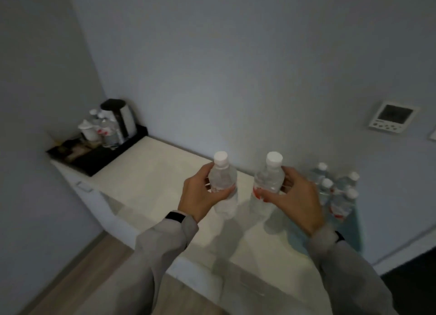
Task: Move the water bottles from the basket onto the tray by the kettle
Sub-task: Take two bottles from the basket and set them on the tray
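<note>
I'm carrying bottles: left hand [200, 194] clamped on one bottle [223, 182], right hand [295, 196] on another [269, 180]; next, I'm judging, leftward to the tray [99, 159]

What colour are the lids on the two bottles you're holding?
White: both screw caps, on the clear plastic bottle in the left hand and in the right hand, seen in the head view.
</note>
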Available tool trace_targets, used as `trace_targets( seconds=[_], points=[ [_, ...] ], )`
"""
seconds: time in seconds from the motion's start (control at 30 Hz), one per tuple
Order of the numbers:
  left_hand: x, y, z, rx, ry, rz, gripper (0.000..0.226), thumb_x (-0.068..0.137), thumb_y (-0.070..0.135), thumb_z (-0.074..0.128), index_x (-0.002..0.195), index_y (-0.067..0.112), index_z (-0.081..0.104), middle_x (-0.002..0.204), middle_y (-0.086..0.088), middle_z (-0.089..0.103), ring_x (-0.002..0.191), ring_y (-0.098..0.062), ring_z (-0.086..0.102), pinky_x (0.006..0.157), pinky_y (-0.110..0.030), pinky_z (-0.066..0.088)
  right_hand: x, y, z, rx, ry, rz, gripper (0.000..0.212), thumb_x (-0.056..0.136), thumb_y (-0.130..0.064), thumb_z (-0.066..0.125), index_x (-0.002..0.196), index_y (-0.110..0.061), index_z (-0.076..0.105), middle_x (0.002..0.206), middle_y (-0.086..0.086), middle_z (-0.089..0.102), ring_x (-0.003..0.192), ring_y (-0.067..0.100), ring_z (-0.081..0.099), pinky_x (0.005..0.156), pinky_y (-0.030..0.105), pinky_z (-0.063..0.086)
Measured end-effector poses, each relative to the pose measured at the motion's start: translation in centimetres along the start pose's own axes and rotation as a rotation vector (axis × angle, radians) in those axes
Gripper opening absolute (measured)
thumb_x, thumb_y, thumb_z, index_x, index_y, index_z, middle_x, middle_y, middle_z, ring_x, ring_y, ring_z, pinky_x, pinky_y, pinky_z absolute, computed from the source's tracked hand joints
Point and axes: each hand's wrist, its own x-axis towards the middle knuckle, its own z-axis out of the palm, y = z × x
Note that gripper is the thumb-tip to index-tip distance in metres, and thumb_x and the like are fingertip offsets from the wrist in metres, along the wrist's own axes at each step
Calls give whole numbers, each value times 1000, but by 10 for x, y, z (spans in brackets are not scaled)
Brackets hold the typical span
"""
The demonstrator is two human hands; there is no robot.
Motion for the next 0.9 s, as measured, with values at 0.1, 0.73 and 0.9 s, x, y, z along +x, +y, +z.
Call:
trace_targets(
  seconds=[0.1, 0.73, 0.9],
  points=[
    [-14, -6, -80, 26, 59, 14, 61, 68, 42, 89, 123, 34, 63, 108, 29, 71, 94, 7, 69, 76, -8, 52, -1, -43, 61, 30, -33, -33, 63, 54, -46, 92, 110, -42, 63, 96, -34, 69, 88, -6, 69, 72, 6, 51],
    [10, -130, -447, 249, 298, -104, 59, 70, 57, 80, 120, 57, 50, 109, 48, 60, 103, 21, 59, 80, 2, 45, 83, -178, 426, 161, -295, -131, 65, 54, -46, 92, 111, -47, 61, 105, -22, 71, 95, 0, 69, 81, 21, 57],
    [62, -160, -510, 273, 299, -102, 69, 72, 51, 82, 132, 30, 57, 116, 29, 66, 108, 10, 63, 88, -8, 51, 133, -201, 501, 162, -325, -134, 69, 58, -39, 91, 121, -32, 61, 112, -9, 71, 101, 8, 68, 87, 28, 56]
  ],
)
